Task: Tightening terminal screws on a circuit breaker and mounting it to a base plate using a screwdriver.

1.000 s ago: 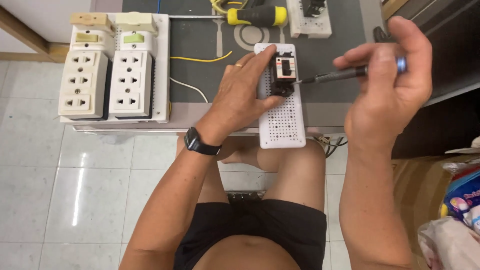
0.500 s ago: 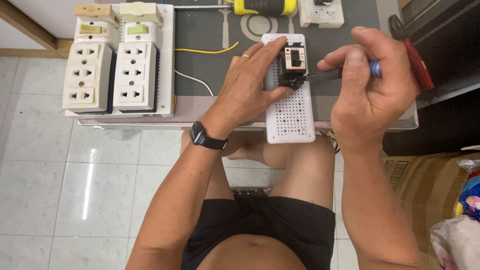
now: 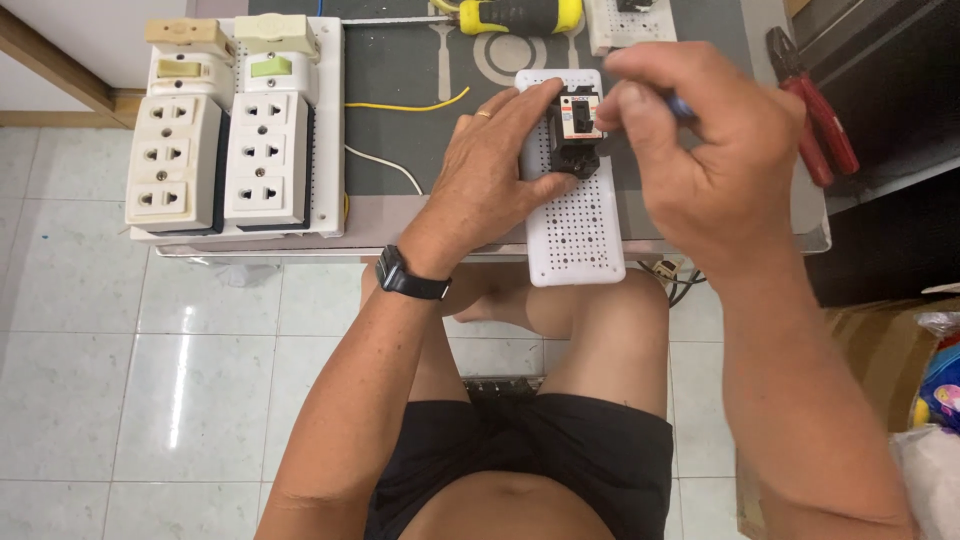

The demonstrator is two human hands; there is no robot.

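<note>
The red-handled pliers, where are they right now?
In the head view the red-handled pliers lie at the table's far right edge, just right of the right hand, untouched by either hand.

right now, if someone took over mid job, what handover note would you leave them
Left hand: steadies the small black breaker on the white perforated board, thumb and fingers against its left side.
Right hand: closed on a blue-handled screwdriver, its tip hidden at the breaker.
Board lies on the grey table, its near end past the edge.
Done: breaker sits on the board.
Left: cannot tell whether it is fastened; yellow wire and white wire lie loose nearby. Red pliers to the right.
</note>
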